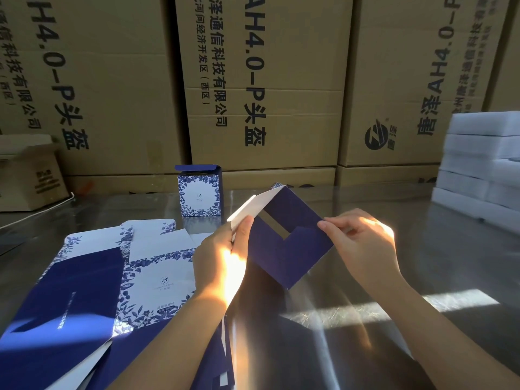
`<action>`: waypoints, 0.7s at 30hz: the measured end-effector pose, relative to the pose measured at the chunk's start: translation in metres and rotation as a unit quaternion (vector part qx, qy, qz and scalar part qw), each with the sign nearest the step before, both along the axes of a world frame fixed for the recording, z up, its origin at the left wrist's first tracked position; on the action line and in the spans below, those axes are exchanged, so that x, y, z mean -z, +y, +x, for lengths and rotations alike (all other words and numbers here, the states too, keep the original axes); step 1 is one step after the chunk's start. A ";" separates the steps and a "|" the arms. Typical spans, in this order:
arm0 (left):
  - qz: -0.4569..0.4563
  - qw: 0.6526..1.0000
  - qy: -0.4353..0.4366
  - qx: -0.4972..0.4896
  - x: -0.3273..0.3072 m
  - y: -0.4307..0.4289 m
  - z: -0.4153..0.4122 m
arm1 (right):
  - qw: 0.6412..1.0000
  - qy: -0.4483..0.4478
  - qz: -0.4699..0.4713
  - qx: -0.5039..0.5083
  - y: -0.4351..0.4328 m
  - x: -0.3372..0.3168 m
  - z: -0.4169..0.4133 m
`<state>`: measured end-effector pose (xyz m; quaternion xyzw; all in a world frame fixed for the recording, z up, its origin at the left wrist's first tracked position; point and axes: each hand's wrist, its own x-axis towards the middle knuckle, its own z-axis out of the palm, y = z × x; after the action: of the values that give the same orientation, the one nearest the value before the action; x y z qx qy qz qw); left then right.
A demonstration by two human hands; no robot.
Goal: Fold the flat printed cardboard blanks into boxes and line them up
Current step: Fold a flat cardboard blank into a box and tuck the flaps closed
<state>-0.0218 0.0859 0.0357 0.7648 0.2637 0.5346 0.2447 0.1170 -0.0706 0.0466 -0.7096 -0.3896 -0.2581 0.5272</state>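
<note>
One finished box (pixel 200 192) stands behind the flat pile (pixel 112 277). Right of the pile, the left hand (pixel 222 257) and right hand (pixel 363 243) pinch a half-folded blank (pixel 289 249). Many left.

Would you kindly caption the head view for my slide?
Left hand and right hand hold a half-folded blank over the table; a folded box stands behind, flat blanks lie beside.
</note>
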 end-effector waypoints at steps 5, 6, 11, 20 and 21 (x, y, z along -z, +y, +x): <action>0.004 1.000 0.004 -0.003 0.000 0.000 0.000 | 0.999 -0.037 0.007 0.019 0.000 0.000 -0.001; -0.003 1.000 0.003 -0.004 0.000 0.000 0.000 | 0.999 -0.032 0.012 0.011 0.000 0.000 -0.002; -0.039 0.999 0.019 -0.005 -0.004 0.001 -0.004 | 0.999 0.013 0.031 -0.025 0.000 -0.001 -0.004; -0.089 0.996 0.007 0.027 -0.007 -0.002 -0.005 | 1.000 -0.015 0.022 0.007 -0.001 -0.002 0.000; -0.087 0.996 0.008 0.026 -0.007 -0.002 -0.005 | 0.999 -0.030 0.023 0.012 -0.001 -0.002 0.000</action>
<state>-0.0268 0.0841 0.0427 0.7514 0.2910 0.4968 0.3224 0.1166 -0.0713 0.0481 -0.6941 -0.3904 -0.2946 0.5283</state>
